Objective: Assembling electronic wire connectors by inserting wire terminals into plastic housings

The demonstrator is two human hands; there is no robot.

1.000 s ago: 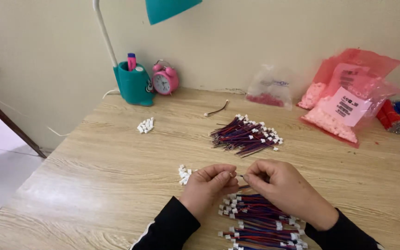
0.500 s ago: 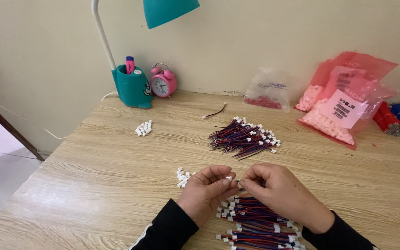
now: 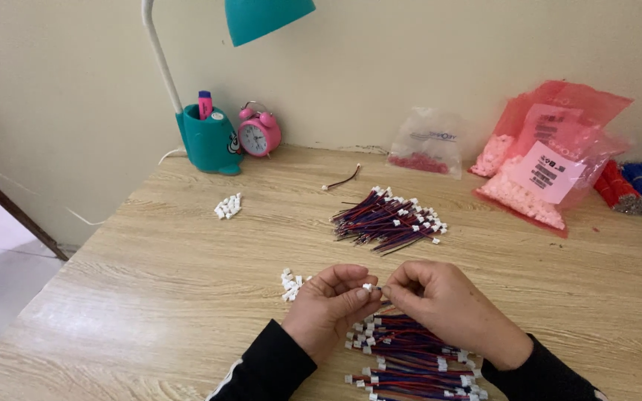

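White connector pinched between fingertips of both hands, left and right, above wire bundle.

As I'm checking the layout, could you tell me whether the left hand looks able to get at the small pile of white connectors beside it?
Probably yes. The pile lies on bare table just beside the left hand, with nothing between them, though its fingers are pinching a small white connector.

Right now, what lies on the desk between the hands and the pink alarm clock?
In the head view, mostly bare wood; one loose wire lies just right of the line from the clock.
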